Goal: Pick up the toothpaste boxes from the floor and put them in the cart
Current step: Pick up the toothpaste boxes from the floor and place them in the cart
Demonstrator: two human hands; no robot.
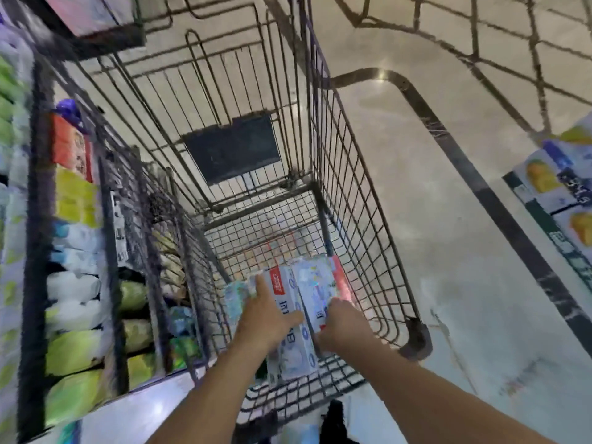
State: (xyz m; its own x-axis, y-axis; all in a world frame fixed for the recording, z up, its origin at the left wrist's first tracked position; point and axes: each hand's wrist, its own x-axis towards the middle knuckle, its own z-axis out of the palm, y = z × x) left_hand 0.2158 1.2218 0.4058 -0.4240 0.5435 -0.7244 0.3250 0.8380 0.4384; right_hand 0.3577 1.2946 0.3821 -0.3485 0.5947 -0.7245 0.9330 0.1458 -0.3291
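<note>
A grey wire shopping cart (352, 187) is seen across the frame centre, with a shelf rack of green and white packs (73, 315) at the left edge. Several long white-and-blue cardboard cartons with red ends (315, 277) are held low inside the cart, lower centre. The left hand (269, 318) is laid on them, fingers straight and spread. The right hand (339, 322) is curled round the rightmost carton's near end. Step judged: cartons being set into the cart. Next, lowering to the wire floor and release are called for.

Left hand (269, 318), right hand (339, 325): bare, as are the left forearm (205, 395) at 7 o'clock and the right forearm (432, 395) at 5 o'clock, both uncovered to the frame edge.
</note>
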